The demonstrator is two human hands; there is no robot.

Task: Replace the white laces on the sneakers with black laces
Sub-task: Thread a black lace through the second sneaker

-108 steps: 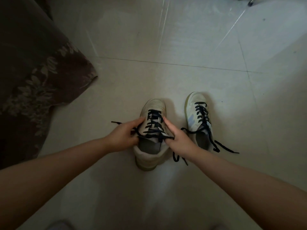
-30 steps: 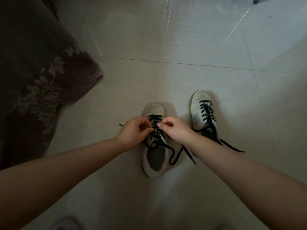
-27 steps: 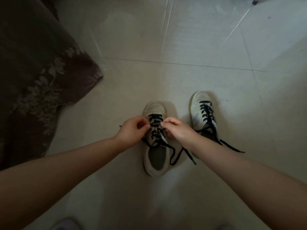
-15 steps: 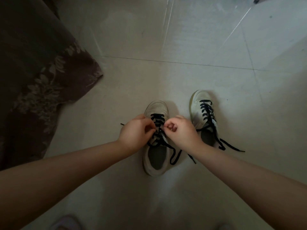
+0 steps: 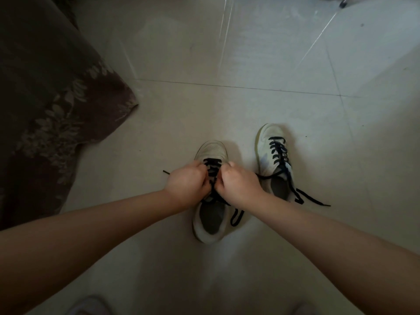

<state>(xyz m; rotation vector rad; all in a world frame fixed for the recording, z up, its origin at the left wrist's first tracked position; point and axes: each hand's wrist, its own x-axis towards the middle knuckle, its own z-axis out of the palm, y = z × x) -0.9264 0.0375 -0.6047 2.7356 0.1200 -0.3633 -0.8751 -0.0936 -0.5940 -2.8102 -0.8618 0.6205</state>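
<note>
A person's left hand (image 5: 188, 186) and right hand (image 5: 238, 186) are gripping, fingers curled, the flat black lace (image 5: 212, 164) on a worn white low-top sneaker (image 5: 210, 226) sitting on the pale tiled floor (image 5: 250, 53), beside its black-laced twin (image 5: 276, 160).

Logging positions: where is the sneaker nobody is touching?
In the head view, the untouched sneaker stands on the floor, right of the sneaker under both hands.

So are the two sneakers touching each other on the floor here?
Apart. The head view shows a strip of bare floor between the left sneaker and the right sneaker along their toes.
</note>
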